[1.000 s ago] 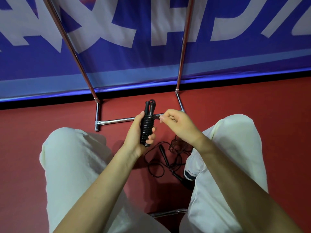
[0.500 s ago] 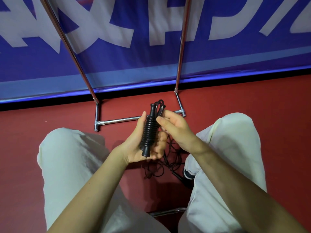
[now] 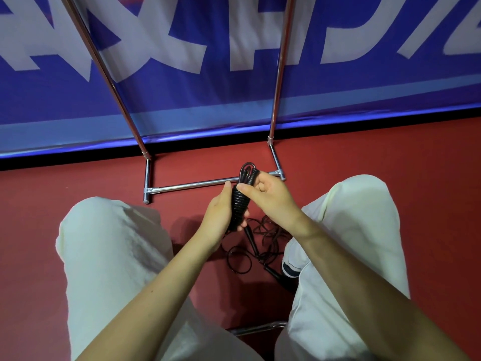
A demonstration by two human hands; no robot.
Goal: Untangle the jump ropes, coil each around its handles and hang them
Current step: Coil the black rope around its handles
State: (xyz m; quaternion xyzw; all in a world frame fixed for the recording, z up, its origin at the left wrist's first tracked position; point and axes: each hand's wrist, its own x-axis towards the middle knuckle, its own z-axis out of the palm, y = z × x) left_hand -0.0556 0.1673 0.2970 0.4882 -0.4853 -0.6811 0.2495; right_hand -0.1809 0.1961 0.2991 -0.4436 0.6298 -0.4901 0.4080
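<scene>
Rack uprights (image 3: 279, 66) run off the top edge; the right hand (image 3: 270, 196) hides the coiled rope's (image 3: 238, 204) upper turns; the floor tangle (image 3: 260, 243) is partly obscured.

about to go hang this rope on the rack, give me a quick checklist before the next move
1. Rope wound tight around the handles: ok, the coiled rope shows neat turns.
2. Left hand grips the bundle: ok.
3. Loose end tucked: cannot tell, the right hand covers the top, where a loop sticks out.
4. Bundle free of the tangled rope on the floor: cannot tell, they overlap in view.
5. Rack within reach ahead: ok for the base; its hanging bar is out of frame.
</scene>
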